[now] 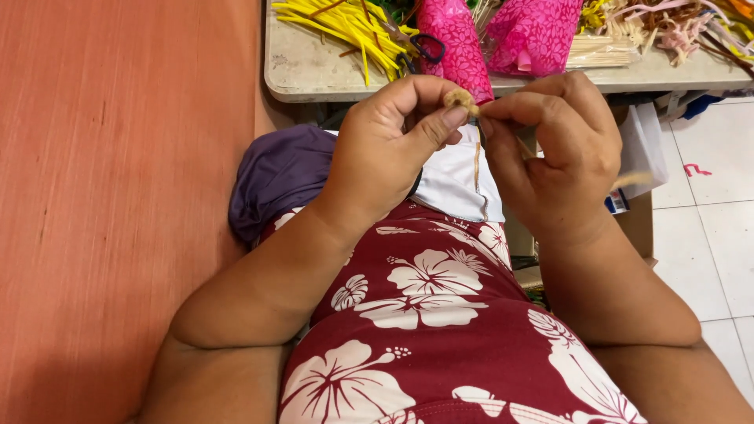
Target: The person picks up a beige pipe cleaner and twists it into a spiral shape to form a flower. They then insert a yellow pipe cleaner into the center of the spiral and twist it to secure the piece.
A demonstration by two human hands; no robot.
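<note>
We see both hands raised together just in front of the table edge, over the lap. The left hand pinches a small tan fibre knot between thumb and forefinger; the right hand meets it fingertip to fingertip, closed on the same piece. A thin tan strand hangs down from the knot, below the table edge, in front of a white cloth. Another pale strip sticks out past the right hand; we cannot tell if it joins the knot.

On the table, behind the hands: yellow strips, two pink patterned bags, a bundle of pale sticks, mixed fibre scraps. A purple cloth lies below the table edge, left of the hands.

Risks as we judge them:
- The knot is tiny and gripped at the tips only; a slip of either thumb could let it unravel or drop into the lap.
- The hanging strand looks thin; a hard pull may snap it.
- The loose end could snag on the cloth or the table edge.
- The left thumb hides much of the knot, so a misplaced wrap would be easy to miss.
</note>
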